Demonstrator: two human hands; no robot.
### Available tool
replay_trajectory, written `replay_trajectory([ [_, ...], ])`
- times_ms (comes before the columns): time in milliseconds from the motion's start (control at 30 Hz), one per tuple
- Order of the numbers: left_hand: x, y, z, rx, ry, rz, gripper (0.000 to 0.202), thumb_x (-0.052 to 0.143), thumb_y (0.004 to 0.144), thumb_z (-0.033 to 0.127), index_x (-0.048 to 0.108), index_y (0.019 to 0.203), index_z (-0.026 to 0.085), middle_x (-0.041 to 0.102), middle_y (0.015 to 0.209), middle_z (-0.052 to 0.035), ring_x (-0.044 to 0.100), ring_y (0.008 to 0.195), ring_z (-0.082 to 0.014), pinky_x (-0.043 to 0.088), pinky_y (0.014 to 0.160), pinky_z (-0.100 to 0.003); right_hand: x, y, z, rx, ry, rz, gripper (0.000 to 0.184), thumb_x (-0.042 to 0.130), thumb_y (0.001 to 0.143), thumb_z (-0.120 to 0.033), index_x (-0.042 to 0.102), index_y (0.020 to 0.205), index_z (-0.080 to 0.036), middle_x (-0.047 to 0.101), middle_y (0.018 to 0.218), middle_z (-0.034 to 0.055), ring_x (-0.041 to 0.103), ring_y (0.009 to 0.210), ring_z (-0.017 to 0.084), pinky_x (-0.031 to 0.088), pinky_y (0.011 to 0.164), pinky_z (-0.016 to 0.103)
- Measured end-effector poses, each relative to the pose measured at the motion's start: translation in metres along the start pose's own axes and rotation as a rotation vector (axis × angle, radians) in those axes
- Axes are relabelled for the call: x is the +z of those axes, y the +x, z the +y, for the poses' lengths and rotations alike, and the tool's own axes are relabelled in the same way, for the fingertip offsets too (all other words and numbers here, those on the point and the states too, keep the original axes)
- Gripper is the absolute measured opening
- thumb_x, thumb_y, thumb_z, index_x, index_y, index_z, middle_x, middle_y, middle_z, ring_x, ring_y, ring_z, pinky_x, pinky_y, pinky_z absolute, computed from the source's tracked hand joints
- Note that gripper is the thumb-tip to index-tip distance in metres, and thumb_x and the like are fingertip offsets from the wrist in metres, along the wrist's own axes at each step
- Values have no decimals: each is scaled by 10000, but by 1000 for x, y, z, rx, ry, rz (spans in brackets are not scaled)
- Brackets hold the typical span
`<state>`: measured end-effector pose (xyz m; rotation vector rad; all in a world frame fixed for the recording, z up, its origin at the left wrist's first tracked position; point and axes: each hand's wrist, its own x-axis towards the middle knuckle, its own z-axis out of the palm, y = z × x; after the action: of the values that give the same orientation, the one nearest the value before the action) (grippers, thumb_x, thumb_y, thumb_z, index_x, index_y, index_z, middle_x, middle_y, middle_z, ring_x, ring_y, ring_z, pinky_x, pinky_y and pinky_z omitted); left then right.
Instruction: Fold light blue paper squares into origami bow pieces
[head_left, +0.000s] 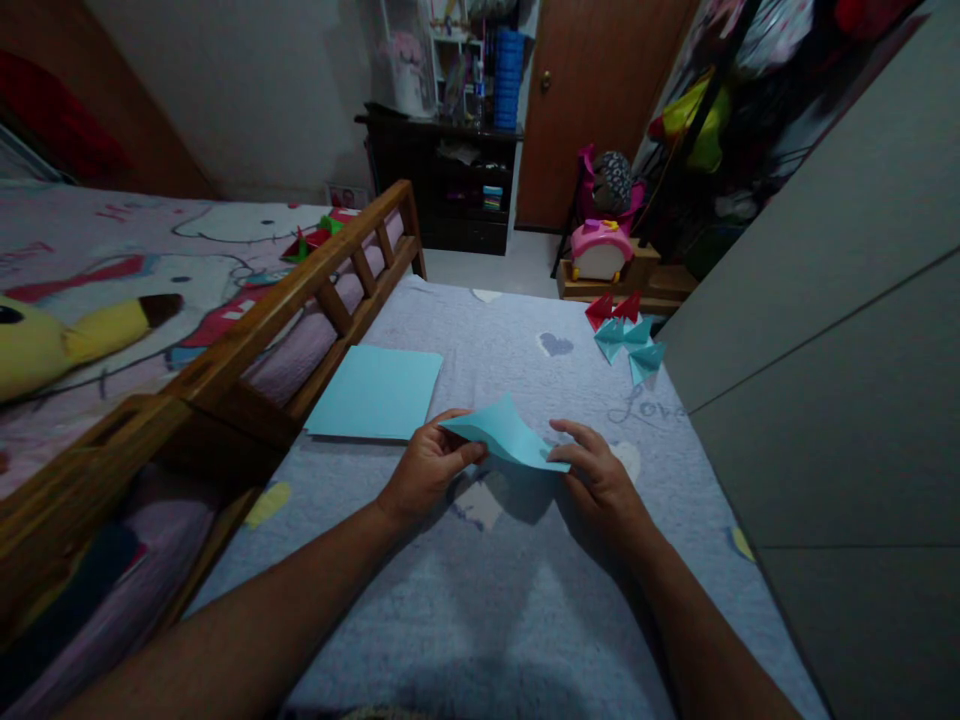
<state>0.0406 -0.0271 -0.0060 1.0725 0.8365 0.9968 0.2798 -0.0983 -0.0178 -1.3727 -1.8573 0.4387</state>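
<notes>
A light blue sheet of paper (504, 430), partly folded, is lifted a little above the grey bedsheet (480, 600). My left hand (429, 468) pinches its left edge. My right hand (596, 468) pinches its right corner, fingers pressed together. A flat stack of light blue paper (375, 392) lies on the bedsheet just left of my left hand. Several folded paper pieces, red (613, 306) and blue (630, 345), sit further back at the right.
A wooden bed rail (285, 300) runs along the left, with a cartoon-print bed and a yellow plush toy (67, 340) beyond it. A grey cabinet wall (840, 350) stands on the right. A dark shelf unit (450, 180), a door and toys fill the far end.
</notes>
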Motion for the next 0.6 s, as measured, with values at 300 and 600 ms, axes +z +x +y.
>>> replay_trajectory([
  [300,0,1,-2,-41,-44,18,197,830,675,246,709,792,144,710,675,-9,648,623,-122,525,655,-239,2,0,-9,272,89,137,387,584,856,-238,518,1237,-246,564,1343,147,599,1134,277,509,927,469],
  [600,-5,1,-9,-57,-100,-4,228,850,712,306,687,781,163,724,696,-1,684,676,-127,539,701,-241,-4,1,1,599,340,288,492,682,761,-343,533,1218,-236,611,1220,119,611,959,231,525,834,417],
])
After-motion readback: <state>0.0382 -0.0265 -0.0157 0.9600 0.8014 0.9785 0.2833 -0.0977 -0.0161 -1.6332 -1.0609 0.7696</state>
